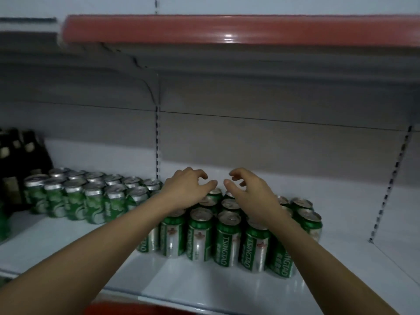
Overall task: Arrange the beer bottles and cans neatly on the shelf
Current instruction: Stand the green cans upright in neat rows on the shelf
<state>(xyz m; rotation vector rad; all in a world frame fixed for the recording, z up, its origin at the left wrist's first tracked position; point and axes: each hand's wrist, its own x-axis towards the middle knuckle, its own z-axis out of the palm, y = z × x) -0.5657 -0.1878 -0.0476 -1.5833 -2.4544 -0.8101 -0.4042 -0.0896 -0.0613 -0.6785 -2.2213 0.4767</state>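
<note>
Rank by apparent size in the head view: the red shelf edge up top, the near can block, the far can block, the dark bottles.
1. Red shelf edge, widest.
2. Near can block.
3. Far can block; it looks close in size to the near block, and distance makes this unsure.
4. Dark bottles, cut off by the frame.

this is a shop aisle. a white metal shelf (204,283) of the retail gondola kind carries stock in bulk: rows of identical green beer cans (91,196) left of its middle, dark bottles (20,151) at its far left. above it runs a red price strip (227,30), behind it slotted uprights (156,137).
</note>
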